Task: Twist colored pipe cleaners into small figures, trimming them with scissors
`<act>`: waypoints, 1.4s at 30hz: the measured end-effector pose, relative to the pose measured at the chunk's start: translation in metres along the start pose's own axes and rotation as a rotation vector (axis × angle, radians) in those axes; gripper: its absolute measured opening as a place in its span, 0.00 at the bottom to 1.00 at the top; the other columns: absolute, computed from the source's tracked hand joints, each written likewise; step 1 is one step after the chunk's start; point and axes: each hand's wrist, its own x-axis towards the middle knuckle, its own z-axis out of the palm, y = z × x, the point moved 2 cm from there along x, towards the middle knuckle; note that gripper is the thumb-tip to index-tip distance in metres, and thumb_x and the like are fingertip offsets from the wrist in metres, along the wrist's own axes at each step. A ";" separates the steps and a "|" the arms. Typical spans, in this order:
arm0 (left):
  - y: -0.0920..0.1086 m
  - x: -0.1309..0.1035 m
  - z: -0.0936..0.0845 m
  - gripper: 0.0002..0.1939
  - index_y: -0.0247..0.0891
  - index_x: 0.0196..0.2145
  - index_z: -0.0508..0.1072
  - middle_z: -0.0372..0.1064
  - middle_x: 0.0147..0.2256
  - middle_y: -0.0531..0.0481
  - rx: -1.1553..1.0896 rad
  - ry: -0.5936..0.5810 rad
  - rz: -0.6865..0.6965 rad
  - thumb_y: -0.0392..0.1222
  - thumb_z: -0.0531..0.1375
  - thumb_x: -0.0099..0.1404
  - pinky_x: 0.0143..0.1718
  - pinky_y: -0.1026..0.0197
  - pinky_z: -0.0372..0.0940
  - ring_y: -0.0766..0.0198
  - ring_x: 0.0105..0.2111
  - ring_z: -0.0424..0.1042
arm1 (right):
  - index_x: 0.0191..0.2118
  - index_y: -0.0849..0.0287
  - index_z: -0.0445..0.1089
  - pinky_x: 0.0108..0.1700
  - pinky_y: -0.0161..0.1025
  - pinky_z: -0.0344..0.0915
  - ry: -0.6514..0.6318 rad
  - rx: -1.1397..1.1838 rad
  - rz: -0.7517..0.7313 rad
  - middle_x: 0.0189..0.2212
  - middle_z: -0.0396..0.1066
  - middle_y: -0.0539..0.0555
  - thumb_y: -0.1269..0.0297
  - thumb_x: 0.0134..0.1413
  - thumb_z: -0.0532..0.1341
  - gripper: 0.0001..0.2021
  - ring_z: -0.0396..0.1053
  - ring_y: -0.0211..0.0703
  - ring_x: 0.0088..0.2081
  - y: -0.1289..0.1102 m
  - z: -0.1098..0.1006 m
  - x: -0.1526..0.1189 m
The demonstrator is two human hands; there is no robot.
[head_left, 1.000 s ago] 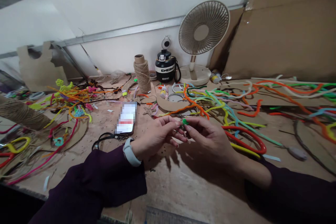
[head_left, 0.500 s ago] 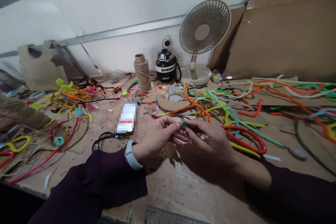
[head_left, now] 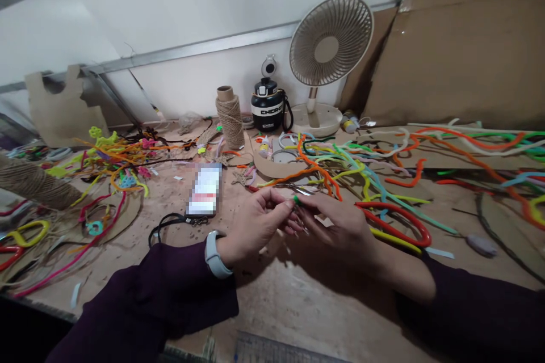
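Green piece (head_left: pixel 296 200), small, likely chenille stem: right of the smartphone (head_left: pixel 202 190); less of it shows than a second ago, suggesting a closer grip.
Left hand (head_left: pixel 260 224), right hand (head_left: pixel 347 229): fingertips nearly together, pinching it between them.
Red-handled scissors (head_left: pixel 423 232): farther right of the smartphone, partly behind right hand.
Twine spool (head_left: pixel 230 122): beyond the smartphone.
Loose chenille stems (head_left: pixel 309 160): right of the smartphone, crowding the space beyond both hands.

The head camera looked forward and down from above and behind the hands (head_left: pixel 258 222) — close enough to catch both sleeves (head_left: pixel 170 281) — and across the desk (head_left: pixel 272 306) to the wall (head_left: pixel 204 5) beyond them.
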 end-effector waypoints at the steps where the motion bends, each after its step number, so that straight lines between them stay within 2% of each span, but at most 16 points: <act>1: 0.000 0.000 0.000 0.17 0.34 0.30 0.65 0.73 0.25 0.52 0.000 0.003 0.001 0.50 0.65 0.58 0.26 0.67 0.71 0.68 0.23 0.75 | 0.46 0.55 0.72 0.38 0.39 0.72 0.000 0.003 -0.004 0.36 0.77 0.55 0.68 0.59 0.58 0.11 0.75 0.43 0.34 0.000 0.000 -0.001; 4: 0.000 -0.001 0.000 0.17 0.35 0.30 0.65 0.73 0.24 0.53 0.003 0.007 0.016 0.50 0.65 0.58 0.26 0.66 0.71 0.68 0.23 0.75 | 0.45 0.55 0.73 0.38 0.38 0.72 0.013 0.037 0.025 0.35 0.78 0.54 0.68 0.58 0.59 0.10 0.75 0.42 0.33 -0.002 -0.001 0.001; 8: 0.000 -0.002 -0.001 0.16 0.34 0.32 0.66 0.73 0.25 0.52 0.051 -0.008 0.047 0.49 0.64 0.59 0.28 0.65 0.72 0.67 0.25 0.75 | 0.40 0.56 0.74 0.30 0.35 0.71 -0.023 0.191 0.222 0.31 0.76 0.53 0.63 0.59 0.59 0.08 0.73 0.39 0.28 -0.005 -0.003 0.004; 11: 0.000 -0.001 -0.002 0.16 0.34 0.32 0.66 0.73 0.25 0.51 0.070 -0.006 0.045 0.50 0.65 0.58 0.28 0.65 0.71 0.67 0.25 0.75 | 0.40 0.58 0.73 0.30 0.35 0.71 -0.038 0.303 0.329 0.31 0.75 0.53 0.60 0.59 0.59 0.09 0.73 0.40 0.29 -0.004 -0.001 0.003; 21: 0.007 0.000 -0.002 0.18 0.35 0.30 0.66 0.73 0.25 0.52 0.048 -0.075 0.020 0.51 0.65 0.57 0.30 0.63 0.72 0.67 0.25 0.75 | 0.45 0.58 0.72 0.34 0.38 0.72 -0.025 0.440 0.376 0.33 0.76 0.54 0.59 0.58 0.60 0.12 0.74 0.42 0.32 0.000 0.000 0.003; 28: 0.007 0.002 -0.003 0.19 0.35 0.30 0.65 0.73 0.25 0.50 0.046 -0.089 -0.016 0.52 0.66 0.56 0.28 0.64 0.71 0.67 0.24 0.75 | 0.44 0.56 0.75 0.31 0.35 0.71 -0.043 0.250 0.243 0.33 0.77 0.53 0.63 0.57 0.59 0.11 0.73 0.40 0.30 -0.005 -0.006 0.008; 34: 0.004 0.003 -0.003 0.19 0.34 0.30 0.65 0.72 0.23 0.52 0.021 -0.081 0.009 0.51 0.66 0.56 0.28 0.63 0.72 0.67 0.23 0.74 | 0.45 0.56 0.75 0.30 0.33 0.70 -0.049 0.191 0.131 0.33 0.78 0.53 0.67 0.57 0.59 0.12 0.73 0.38 0.28 -0.006 -0.007 0.009; 39: 0.005 0.003 -0.003 0.18 0.35 0.30 0.65 0.72 0.23 0.53 0.016 -0.063 0.027 0.50 0.65 0.58 0.28 0.63 0.72 0.67 0.23 0.74 | 0.48 0.56 0.74 0.36 0.37 0.72 -0.054 0.187 0.123 0.37 0.78 0.55 0.67 0.59 0.57 0.13 0.75 0.42 0.33 -0.003 -0.009 0.009; 42: 0.007 0.003 -0.003 0.17 0.35 0.30 0.64 0.71 0.23 0.53 0.022 -0.049 0.019 0.50 0.66 0.57 0.28 0.64 0.71 0.68 0.22 0.74 | 0.46 0.56 0.75 0.38 0.39 0.72 -0.034 0.178 0.073 0.37 0.78 0.56 0.67 0.59 0.57 0.13 0.75 0.43 0.36 -0.002 -0.011 0.010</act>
